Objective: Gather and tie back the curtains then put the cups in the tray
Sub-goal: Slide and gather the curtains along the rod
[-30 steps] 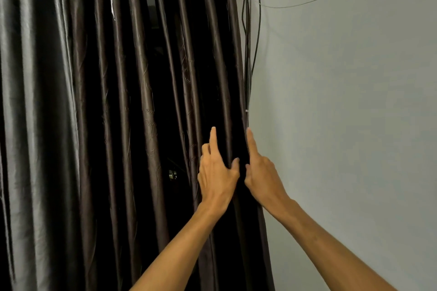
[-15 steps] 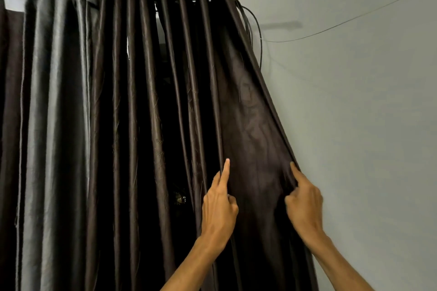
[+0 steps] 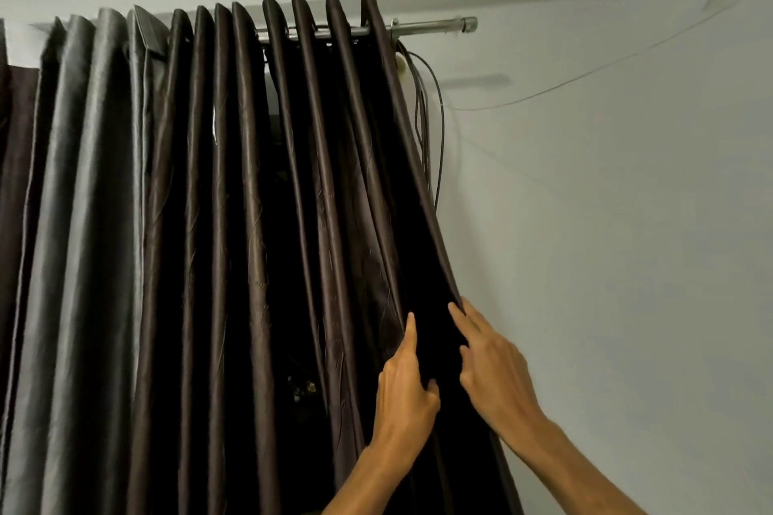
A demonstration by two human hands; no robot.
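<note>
A dark brown pleated curtain (image 3: 251,263) hangs from a metal rod (image 3: 431,27) and fills the left and middle of the view. My right hand (image 3: 495,376) holds the curtain's right edge, with the index finger stretched up along it and the edge pulled out toward the wall. Just to its left, my left hand (image 3: 405,387) grips a fold, index finger pointing up and thumb pressed into the cloth. The other fingers of both hands are hidden in the fabric. No cups or tray are in view.
A pale wall (image 3: 627,263) runs along the right side. Black cables (image 3: 437,130) hang beside the curtain's edge below the rod's end. A thin wire (image 3: 606,67) stretches across the wall toward the upper right.
The view has tilted up, so the rod now shows. My right hand pulled the curtain's edge out to the right, then came back toward my left hand; the spread panel has folded narrower.
</note>
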